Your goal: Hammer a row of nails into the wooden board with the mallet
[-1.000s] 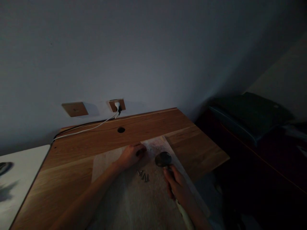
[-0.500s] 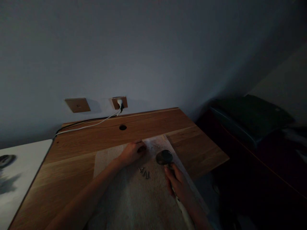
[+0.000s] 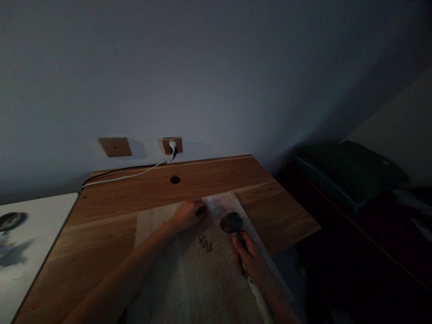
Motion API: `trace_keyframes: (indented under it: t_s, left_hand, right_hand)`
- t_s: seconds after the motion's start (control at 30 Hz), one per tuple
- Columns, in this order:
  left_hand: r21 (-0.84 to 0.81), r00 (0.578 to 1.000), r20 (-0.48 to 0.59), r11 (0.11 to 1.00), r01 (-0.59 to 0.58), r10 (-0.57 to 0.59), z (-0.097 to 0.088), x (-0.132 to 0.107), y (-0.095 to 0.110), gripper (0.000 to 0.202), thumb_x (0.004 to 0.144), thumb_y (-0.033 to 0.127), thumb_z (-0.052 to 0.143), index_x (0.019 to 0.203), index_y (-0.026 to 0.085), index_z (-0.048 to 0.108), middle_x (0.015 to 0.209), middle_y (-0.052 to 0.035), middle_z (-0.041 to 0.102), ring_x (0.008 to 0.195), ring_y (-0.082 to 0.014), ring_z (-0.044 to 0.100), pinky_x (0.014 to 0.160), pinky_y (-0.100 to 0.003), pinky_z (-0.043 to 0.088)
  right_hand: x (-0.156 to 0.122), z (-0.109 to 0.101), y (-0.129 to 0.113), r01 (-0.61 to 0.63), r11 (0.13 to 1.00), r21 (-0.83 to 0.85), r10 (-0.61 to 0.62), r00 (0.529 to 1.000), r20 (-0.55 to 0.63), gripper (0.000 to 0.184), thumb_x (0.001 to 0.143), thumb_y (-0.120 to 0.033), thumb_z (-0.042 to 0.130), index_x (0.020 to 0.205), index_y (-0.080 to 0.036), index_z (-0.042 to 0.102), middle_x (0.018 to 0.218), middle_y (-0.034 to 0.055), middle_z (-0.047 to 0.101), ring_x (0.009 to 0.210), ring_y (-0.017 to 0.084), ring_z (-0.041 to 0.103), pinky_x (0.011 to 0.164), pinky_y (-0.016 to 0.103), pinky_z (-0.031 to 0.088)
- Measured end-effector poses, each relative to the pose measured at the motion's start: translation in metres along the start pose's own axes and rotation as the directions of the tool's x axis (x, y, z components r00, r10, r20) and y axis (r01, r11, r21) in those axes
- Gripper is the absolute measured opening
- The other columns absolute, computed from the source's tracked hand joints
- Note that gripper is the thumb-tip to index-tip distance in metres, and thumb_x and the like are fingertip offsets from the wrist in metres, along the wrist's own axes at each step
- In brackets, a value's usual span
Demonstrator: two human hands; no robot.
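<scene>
My left hand (image 3: 186,214) rests near the far edge of a pale wooden board (image 3: 162,279). Its fingers are curled in and pressed together at the board's surface; whatever they pinch, if anything, is hidden in shadow. My right hand (image 3: 250,255) is wrapped round the pale handle of a tool with a round dark head (image 3: 231,222). That head is over the board's right side, to the right of my left hand. Between the two hands, several small metal screws or nails (image 3: 204,243) lie in a loose group on the board.
The board lies on a brown wooden desk (image 3: 290,211) against a grey wall. White and black cables (image 3: 131,176) run along the desk's back edge to a wall socket (image 3: 172,145). A white surface (image 3: 40,234) adjoins at left. Dark green bundle (image 3: 351,171) at right.
The view has shifted slightly, so everything sits a little differently in the frame. Both hands and the tool keep nearly the same positions over the board.
</scene>
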State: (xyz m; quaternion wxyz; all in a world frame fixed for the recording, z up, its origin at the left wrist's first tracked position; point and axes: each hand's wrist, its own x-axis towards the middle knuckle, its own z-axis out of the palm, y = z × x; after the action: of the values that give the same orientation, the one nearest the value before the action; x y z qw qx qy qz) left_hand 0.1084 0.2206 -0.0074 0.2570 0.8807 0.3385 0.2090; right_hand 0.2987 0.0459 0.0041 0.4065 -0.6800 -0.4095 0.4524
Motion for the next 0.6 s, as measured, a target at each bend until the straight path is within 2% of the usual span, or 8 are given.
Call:
trace_keyframes:
  t_s: [0.1,0.2,0.33,0.6]
  left_hand:
    - [-0.026,1.000,0.005,0.999,-0.025,0.025,0.000,0.000,-0.001,0.018,0.082,0.011,0.066,0.096,0.019,0.074,0.094,-0.0045,0.072,0.087,-0.0191,0.067,0.079,-0.027,0.049]
    - [-0.026,1.000,-0.003,1.000,0.003,-0.003,-0.001,0.000,0.000,0.016,0.082,0.014,0.068,0.097,0.018,0.073,0.097,-0.0054,0.071,0.086,-0.0193,0.066,0.078,-0.026,0.048]
    - [-0.062,1.000,0.009,0.998,0.012,-0.012,-0.002,0.000,0.001,0.014,0.082,0.010,0.065,0.089,0.018,0.074,0.093,-0.0044,0.072,0.083,-0.0180,0.066,0.076,-0.025,0.048]
    - [-0.087,1.000,0.023,0.996,-0.011,0.013,-0.001,0.000,-0.004,0.022,0.078,0.006,0.064,0.093,0.019,0.075,0.096,-0.0043,0.072,0.087,-0.0184,0.067,0.079,-0.026,0.048]
  right_hand:
    - [0.002,0.004,-0.004,0.004,1.000,-0.011,-0.004,1.000,0.013,0.048,0.083,-0.072,0.052,0.085,-0.024,0.049,0.054,-0.0114,0.044,0.032,0.006,0.039,0.030,0.018,0.027]
    - [0.010,0.012,-0.011,0.007,1.000,-0.008,-0.007,0.999,0.050,0.047,0.084,-0.071,0.052,0.089,-0.024,0.049,0.056,-0.0113,0.045,0.032,0.006,0.040,0.030,0.018,0.026]
    - [0.023,0.023,-0.023,0.069,0.997,-0.025,-0.067,0.996,0.066,0.044,0.088,-0.066,0.049,0.097,-0.023,0.050,0.057,-0.0115,0.046,0.032,0.007,0.040,0.029,0.018,0.027]
    - [0.030,0.031,-0.026,0.114,0.974,-0.196,-0.106,0.993,0.052,0.036,0.096,-0.059,0.041,0.094,-0.024,0.051,0.051,-0.0106,0.047,0.033,0.009,0.046,0.033,0.019,0.029]
